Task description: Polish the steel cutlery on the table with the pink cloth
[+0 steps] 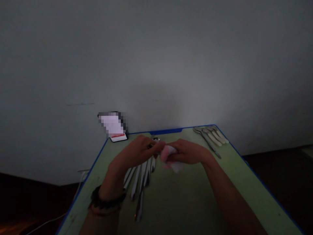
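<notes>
My left hand [140, 150] is closed, its thumb and fingers pinched around what looks like a shiny metal spoon [156, 139], mostly hidden by the fingers. Against those fingertips, my right hand [187, 151] grips a crumpled pink and white cloth [168, 152], whose loose end hangs below the palm. Beneath and beside the left hand, several metal cutlery pieces [135, 182] lie fanned out on the table, handles toward me. Their far ends are covered by the hand.
The pale green table [176, 202] has a blue edge and stands against a grey wall [156, 58]. At its back right lie several spoons with cream handles [215, 138] and a longer metal spoon [207, 142]. A phone-like device [118, 137], partly blurred, leans at the back left.
</notes>
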Demonstrator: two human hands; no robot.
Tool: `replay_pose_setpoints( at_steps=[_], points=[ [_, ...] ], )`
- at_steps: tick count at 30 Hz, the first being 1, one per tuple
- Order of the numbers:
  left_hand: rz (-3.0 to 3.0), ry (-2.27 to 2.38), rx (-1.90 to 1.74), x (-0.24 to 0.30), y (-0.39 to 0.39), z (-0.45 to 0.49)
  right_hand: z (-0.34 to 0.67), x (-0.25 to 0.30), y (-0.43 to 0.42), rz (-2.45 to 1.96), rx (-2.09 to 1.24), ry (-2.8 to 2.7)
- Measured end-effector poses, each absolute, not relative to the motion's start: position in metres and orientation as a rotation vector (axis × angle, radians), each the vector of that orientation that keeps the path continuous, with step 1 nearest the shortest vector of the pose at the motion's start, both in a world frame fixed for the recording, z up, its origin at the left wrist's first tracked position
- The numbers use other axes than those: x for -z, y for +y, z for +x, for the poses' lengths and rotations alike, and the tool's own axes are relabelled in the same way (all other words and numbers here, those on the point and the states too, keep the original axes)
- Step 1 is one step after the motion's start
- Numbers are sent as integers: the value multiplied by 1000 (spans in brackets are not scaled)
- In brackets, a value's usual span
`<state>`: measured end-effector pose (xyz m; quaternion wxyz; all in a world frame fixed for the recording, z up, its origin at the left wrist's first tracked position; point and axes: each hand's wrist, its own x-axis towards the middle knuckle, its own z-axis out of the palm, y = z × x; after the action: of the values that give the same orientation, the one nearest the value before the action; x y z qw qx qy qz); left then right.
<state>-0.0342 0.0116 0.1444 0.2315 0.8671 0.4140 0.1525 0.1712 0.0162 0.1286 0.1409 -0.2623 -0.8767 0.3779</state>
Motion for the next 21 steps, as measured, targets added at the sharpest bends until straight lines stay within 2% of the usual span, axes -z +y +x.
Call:
replay_pose_setpoints(
  at_steps=[4,10,14,21],
  points=[
    [2247,1237,-456,-143,18,-56,187,-131,20,-816,-1108,-2497],
    [2189,1296,-581,-152,10,-68,221,-141,18,-992,-1409,-2371],
    [2263,1183,-579,-160,-1,-47,222,-144,15,-954,-1588,-2426],
    [2387,1189,-491,-160,-5,-40,207,-139,16,-899,-1555,-2489]
  ],
)
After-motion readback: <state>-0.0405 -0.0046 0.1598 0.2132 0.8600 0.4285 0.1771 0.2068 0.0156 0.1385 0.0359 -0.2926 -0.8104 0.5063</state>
